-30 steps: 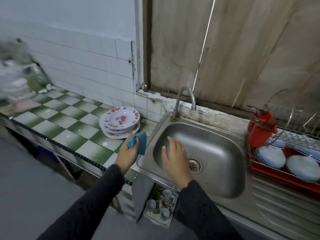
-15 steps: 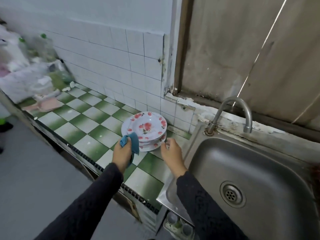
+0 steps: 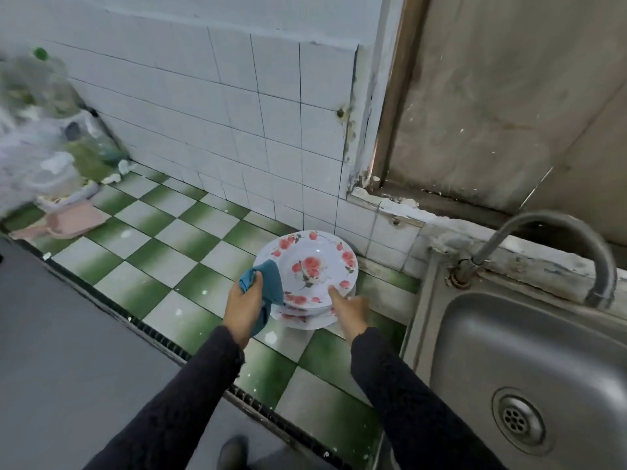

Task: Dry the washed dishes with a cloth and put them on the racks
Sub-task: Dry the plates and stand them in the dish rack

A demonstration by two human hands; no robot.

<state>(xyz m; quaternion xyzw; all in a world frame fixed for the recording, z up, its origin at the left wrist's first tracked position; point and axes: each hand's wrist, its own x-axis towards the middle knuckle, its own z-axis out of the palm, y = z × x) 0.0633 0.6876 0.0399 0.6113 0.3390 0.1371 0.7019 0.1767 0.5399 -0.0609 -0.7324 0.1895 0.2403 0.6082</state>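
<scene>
A stack of white plates with red flower prints (image 3: pixel 307 268) sits on the green-and-white tiled counter (image 3: pixel 163 252), close to the wall and just left of the sink. My left hand (image 3: pixel 242 307) grips a blue cloth (image 3: pixel 271 284) against the left rim of the stack. On the near right, my right hand (image 3: pixel 351 308) pinches the top plate's rim, thumb on top. The top plate looks slightly raised off the ones below. No drying rack is in view.
A steel sink (image 3: pixel 509 351) with a curved tap (image 3: pixel 576 232) lies to the right. Plastic bags and bottles (image 3: pixel 44 147) and a pink scoop (image 3: pixel 68 222) crowd the counter's far left. White wall tiles stand right behind the plates.
The view swung left from the sink to the plates. My right hand left the sink basin and took the top plate's rim. My left hand brought the cloth to the stack's left edge.
</scene>
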